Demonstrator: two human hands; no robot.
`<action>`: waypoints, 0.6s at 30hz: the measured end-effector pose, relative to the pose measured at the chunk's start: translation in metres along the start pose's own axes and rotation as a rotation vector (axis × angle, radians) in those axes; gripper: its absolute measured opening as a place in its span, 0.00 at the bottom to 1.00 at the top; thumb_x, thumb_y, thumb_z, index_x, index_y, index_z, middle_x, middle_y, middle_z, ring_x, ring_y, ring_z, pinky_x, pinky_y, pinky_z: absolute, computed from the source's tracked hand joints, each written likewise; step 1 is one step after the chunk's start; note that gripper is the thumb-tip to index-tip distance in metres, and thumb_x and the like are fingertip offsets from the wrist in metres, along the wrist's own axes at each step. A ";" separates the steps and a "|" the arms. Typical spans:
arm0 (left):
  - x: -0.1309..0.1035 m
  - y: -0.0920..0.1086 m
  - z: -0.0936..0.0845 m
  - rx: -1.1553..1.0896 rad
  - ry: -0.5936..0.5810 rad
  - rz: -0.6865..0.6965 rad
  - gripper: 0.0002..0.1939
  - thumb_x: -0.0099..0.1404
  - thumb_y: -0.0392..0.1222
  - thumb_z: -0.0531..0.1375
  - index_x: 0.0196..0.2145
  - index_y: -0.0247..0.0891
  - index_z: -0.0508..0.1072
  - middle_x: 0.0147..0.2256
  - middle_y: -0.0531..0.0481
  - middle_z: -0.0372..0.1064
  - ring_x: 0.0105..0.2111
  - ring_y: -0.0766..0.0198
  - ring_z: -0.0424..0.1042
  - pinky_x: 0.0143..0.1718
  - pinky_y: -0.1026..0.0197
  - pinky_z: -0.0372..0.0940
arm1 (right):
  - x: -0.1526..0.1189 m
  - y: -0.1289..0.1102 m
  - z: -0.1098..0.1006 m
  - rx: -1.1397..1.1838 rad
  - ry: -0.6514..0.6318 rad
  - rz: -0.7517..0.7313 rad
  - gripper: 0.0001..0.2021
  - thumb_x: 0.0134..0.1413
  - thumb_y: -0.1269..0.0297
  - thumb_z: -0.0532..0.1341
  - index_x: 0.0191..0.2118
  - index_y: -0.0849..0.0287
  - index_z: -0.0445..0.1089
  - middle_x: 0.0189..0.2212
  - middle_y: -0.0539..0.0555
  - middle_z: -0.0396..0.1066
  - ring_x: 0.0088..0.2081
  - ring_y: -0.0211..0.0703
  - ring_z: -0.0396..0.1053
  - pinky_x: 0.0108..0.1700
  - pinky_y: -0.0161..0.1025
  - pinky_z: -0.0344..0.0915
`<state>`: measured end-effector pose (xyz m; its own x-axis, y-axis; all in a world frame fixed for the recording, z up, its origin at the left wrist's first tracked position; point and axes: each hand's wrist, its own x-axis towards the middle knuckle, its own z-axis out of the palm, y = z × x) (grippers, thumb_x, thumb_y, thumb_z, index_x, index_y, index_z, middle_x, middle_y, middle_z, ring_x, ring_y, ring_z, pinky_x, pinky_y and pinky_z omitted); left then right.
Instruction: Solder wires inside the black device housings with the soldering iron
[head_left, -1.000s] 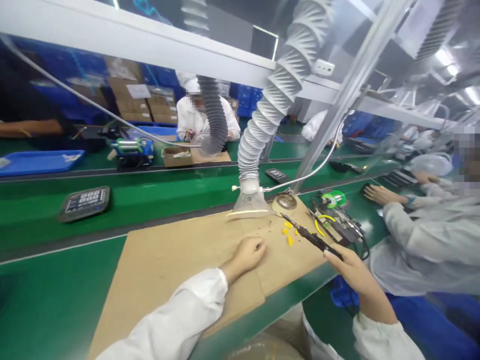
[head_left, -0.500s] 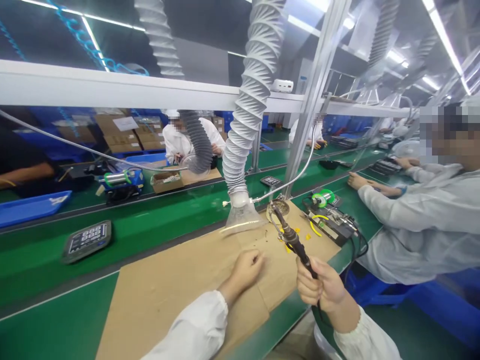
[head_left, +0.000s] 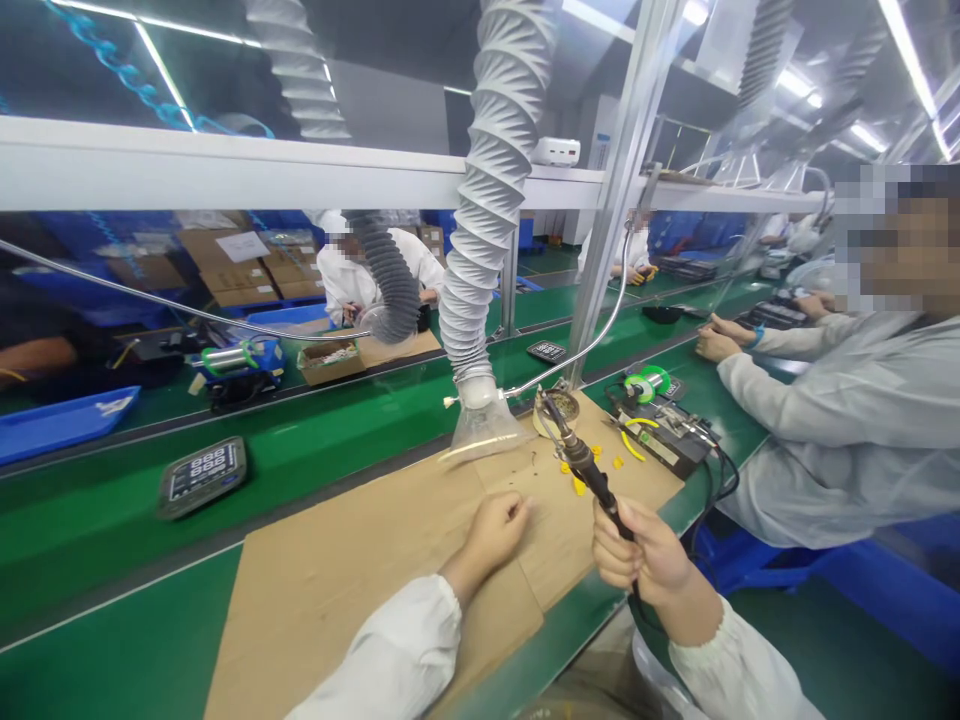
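My right hand point(head_left: 649, 555) is wrapped round the dark handle of a soldering iron point(head_left: 592, 472). The iron slants up and away, its metal tip end near a round tin point(head_left: 562, 410) of brownish material. A cable runs down from below my grip. My left hand point(head_left: 495, 535) rests as a loose fist on the brown cardboard sheet point(head_left: 337, 580), and nothing shows in its fingers. Small yellow pieces point(head_left: 578, 485) lie on the cardboard beyond the iron. Above the sheet hangs a clear fume hood point(head_left: 484, 435) on a white ribbed hose point(head_left: 491, 200).
A soldering station point(head_left: 667, 440), yellow-handled pliers point(head_left: 637, 438) and a green solder spool point(head_left: 646, 384) stand at the right. On the green belt point(head_left: 315, 430) lies a dark panel device point(head_left: 202, 477). A co-worker's sleeve point(head_left: 795, 400) is close on the right. A metal post point(head_left: 615, 200) rises behind.
The panel device on the belt has moved to the right. The co-worker's hands at the right have shifted. My two hands and the soldering iron stay almost still.
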<state>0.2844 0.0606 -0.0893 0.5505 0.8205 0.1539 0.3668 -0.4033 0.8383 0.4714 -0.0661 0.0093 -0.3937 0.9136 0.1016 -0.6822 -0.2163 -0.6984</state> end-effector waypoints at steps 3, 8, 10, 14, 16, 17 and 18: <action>0.000 -0.001 0.000 0.007 -0.001 0.004 0.23 0.68 0.52 0.51 0.20 0.39 0.53 0.20 0.57 0.51 0.24 0.67 0.53 0.29 0.61 0.45 | 0.000 0.001 -0.001 -0.006 0.010 -0.007 0.20 0.62 0.47 0.64 0.31 0.59 0.61 0.14 0.37 0.42 0.14 0.26 0.36 0.17 0.26 0.44; 0.000 0.000 0.000 0.012 -0.003 0.012 0.23 0.68 0.52 0.51 0.20 0.40 0.53 0.20 0.56 0.53 0.24 0.67 0.54 0.29 0.61 0.45 | 0.000 0.001 -0.001 -0.003 0.004 -0.020 0.20 0.62 0.48 0.63 0.31 0.59 0.61 0.14 0.37 0.42 0.14 0.26 0.35 0.16 0.26 0.42; 0.000 0.000 0.000 0.013 -0.004 0.013 0.22 0.68 0.52 0.51 0.20 0.40 0.53 0.20 0.56 0.52 0.24 0.67 0.54 0.29 0.61 0.45 | 0.000 0.000 -0.001 0.005 -0.001 -0.023 0.19 0.63 0.49 0.63 0.31 0.58 0.60 0.14 0.37 0.42 0.14 0.26 0.35 0.16 0.26 0.42; 0.000 0.001 -0.001 0.014 -0.001 0.008 0.22 0.68 0.52 0.51 0.20 0.39 0.53 0.20 0.57 0.52 0.24 0.67 0.53 0.29 0.61 0.45 | 0.000 -0.002 0.001 0.027 -0.010 -0.024 0.19 0.64 0.50 0.63 0.31 0.58 0.60 0.15 0.37 0.42 0.14 0.26 0.35 0.17 0.26 0.43; 0.001 0.001 -0.001 0.012 0.000 0.007 0.22 0.68 0.52 0.51 0.20 0.39 0.53 0.20 0.57 0.52 0.24 0.67 0.53 0.29 0.61 0.46 | 0.000 -0.003 0.002 0.039 -0.015 -0.023 0.19 0.64 0.50 0.62 0.31 0.58 0.60 0.15 0.38 0.43 0.15 0.27 0.34 0.17 0.25 0.43; 0.001 0.001 -0.001 0.012 0.000 0.007 0.22 0.68 0.52 0.51 0.20 0.39 0.53 0.20 0.57 0.51 0.24 0.67 0.53 0.29 0.61 0.45 | 0.000 -0.003 0.002 0.046 -0.018 -0.023 0.19 0.65 0.51 0.62 0.30 0.58 0.59 0.15 0.38 0.43 0.15 0.27 0.34 0.17 0.25 0.43; 0.000 0.001 -0.001 0.011 0.000 0.006 0.22 0.68 0.52 0.52 0.20 0.39 0.53 0.20 0.57 0.51 0.24 0.67 0.53 0.29 0.61 0.45 | 0.001 -0.004 0.003 0.054 -0.022 -0.023 0.19 0.65 0.51 0.62 0.30 0.58 0.59 0.15 0.38 0.43 0.15 0.27 0.33 0.17 0.25 0.43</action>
<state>0.2838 0.0611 -0.0877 0.5530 0.8179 0.1588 0.3719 -0.4129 0.8314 0.4720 -0.0657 0.0137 -0.3912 0.9106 0.1332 -0.7230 -0.2145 -0.6567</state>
